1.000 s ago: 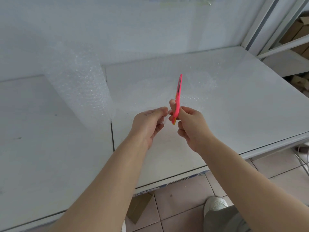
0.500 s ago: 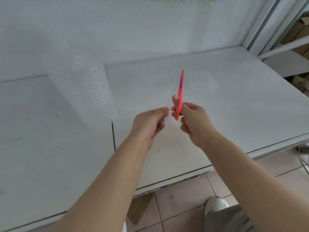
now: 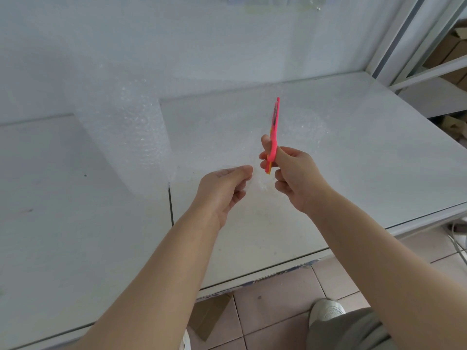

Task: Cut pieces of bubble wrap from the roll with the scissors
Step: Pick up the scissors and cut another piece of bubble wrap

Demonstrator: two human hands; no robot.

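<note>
The left hand [image 3: 222, 188] pinches the bubble wrap [image 3: 136, 137] tight, so the scissors [image 3: 274, 130] gripped in the right hand [image 3: 295, 178] can cut.

The scissors [image 3: 275, 127] show edge-on, so the gap between the blades cannot be read, and the right hand [image 3: 294, 176] covers their handles. The bubble wrap [image 3: 136, 137] fades into the white table [image 3: 379, 160], its edges untraceable. Cardboard boxes [image 3: 452, 54] run off the right edge.

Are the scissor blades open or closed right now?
Almost shut: the pink scissors in the right hand point up, blades lying together with only a sliver between the tips.
</note>
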